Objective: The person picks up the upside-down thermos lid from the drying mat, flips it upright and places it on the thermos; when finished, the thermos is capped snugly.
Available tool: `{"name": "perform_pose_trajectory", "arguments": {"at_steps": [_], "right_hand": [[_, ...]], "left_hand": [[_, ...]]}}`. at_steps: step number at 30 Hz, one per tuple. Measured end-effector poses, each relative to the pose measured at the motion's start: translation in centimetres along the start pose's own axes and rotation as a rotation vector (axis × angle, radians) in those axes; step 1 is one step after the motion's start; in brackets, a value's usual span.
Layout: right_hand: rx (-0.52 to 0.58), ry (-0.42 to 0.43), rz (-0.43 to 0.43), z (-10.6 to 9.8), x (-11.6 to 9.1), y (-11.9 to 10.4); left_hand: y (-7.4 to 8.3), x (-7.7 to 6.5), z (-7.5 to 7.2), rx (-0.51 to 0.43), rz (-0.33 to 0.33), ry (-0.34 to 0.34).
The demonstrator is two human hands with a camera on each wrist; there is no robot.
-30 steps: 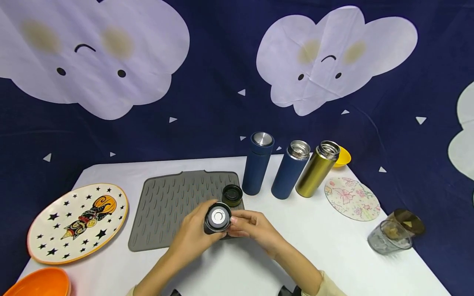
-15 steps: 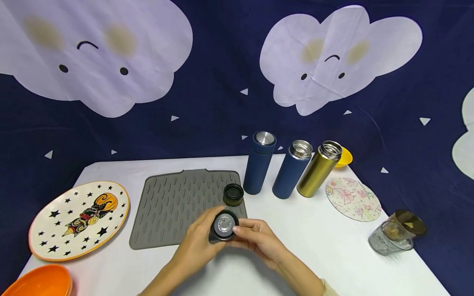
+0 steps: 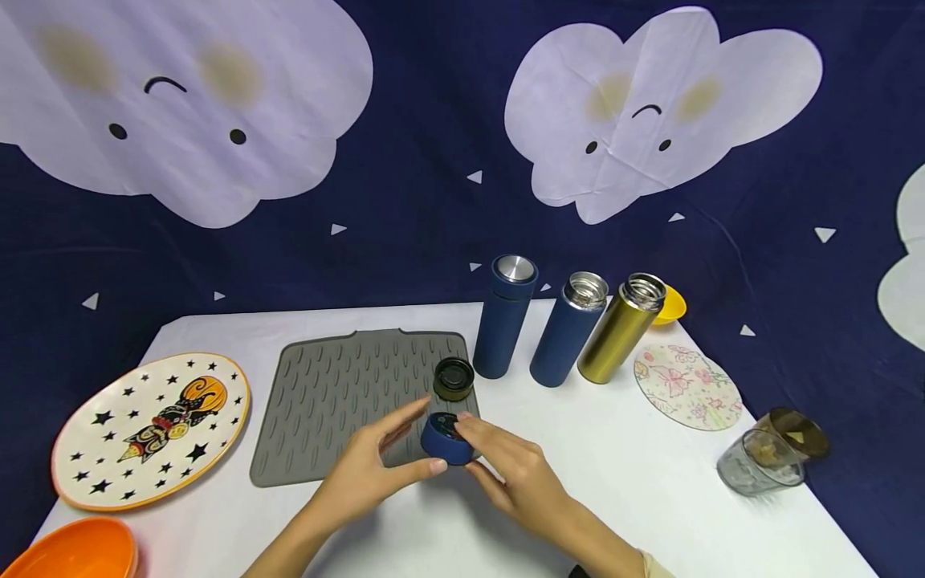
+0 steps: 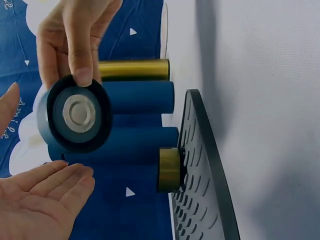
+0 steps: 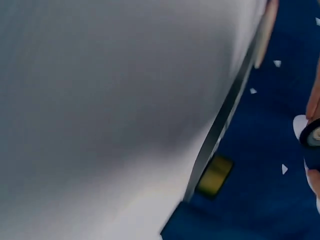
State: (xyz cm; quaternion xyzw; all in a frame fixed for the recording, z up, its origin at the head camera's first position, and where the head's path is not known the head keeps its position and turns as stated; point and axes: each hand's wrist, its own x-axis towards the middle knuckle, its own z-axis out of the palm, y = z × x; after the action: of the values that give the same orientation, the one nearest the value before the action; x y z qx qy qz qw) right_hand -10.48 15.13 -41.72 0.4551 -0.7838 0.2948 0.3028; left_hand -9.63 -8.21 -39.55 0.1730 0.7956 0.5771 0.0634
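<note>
A blue bottle lid (image 3: 446, 444) is pinched by my right hand (image 3: 516, 478) above the front right corner of the grey drying mat (image 3: 347, 401). My left hand (image 3: 368, 470) is beside the lid with thumb and fingers spread. In the left wrist view, my left palm (image 4: 45, 200) lies apart from the lid (image 4: 80, 114), whose round inner side with a pale disc faces that camera. A gold lid (image 3: 453, 384) stands on the mat, hollow side up. Behind it are a capped blue bottle (image 3: 501, 329), an uncapped blue bottle (image 3: 564, 341) and an uncapped gold bottle (image 3: 616, 337).
At the left are a large patterned plate (image 3: 155, 482) and an orange bowl (image 3: 79, 554). A round floral mat (image 3: 686, 388), a clear glass (image 3: 759, 466), a brown glass (image 3: 809, 433) and a yellow bowl (image 3: 672, 307) occupy the right side.
The lid has passed from both hands' hold to my right hand alone. It has turned so its blue outside shows in the head view. My left fingers have opened away from it.
</note>
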Motion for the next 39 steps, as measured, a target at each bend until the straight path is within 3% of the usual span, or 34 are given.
{"name": "perform_pose_trajectory", "arguments": {"at_steps": [5,9,14,23,26,29,32,36,39], "right_hand": [[-0.364,0.061,-0.408,-0.9,1.3,0.1],[-0.498,0.106,-0.602,-1.6,2.1,-0.1],[-0.521,0.142,-0.68,-1.9,2.3,-0.3],[-0.502,0.135,-0.699,-2.1,1.9,-0.5],[-0.47,0.134,-0.603,-2.2,1.6,-0.1],[-0.434,0.213,-0.378,-2.3,1.1,1.2],[-0.361,0.361,-0.052,-2.4,0.6,3.6],[-0.196,0.544,0.451,-3.1,0.2,7.0],[-0.088,0.605,0.764,-3.6,0.4,9.2]], "left_hand": [[-0.3,0.1,0.4,-0.039,0.053,-0.053],[-0.4,0.2,1.0,-0.094,0.153,-0.143],[-0.4,0.2,1.7,-0.087,0.247,-0.16],[-0.6,0.1,2.6,0.07,0.369,-0.048],[-0.9,0.2,2.9,0.095,0.417,0.013],[-0.9,0.1,3.0,0.111,0.45,0.075],[-0.7,0.1,2.7,0.132,0.436,0.122],[-0.4,0.0,2.3,0.134,0.348,0.135],[-0.2,0.1,1.9,0.113,0.304,0.122]]}}
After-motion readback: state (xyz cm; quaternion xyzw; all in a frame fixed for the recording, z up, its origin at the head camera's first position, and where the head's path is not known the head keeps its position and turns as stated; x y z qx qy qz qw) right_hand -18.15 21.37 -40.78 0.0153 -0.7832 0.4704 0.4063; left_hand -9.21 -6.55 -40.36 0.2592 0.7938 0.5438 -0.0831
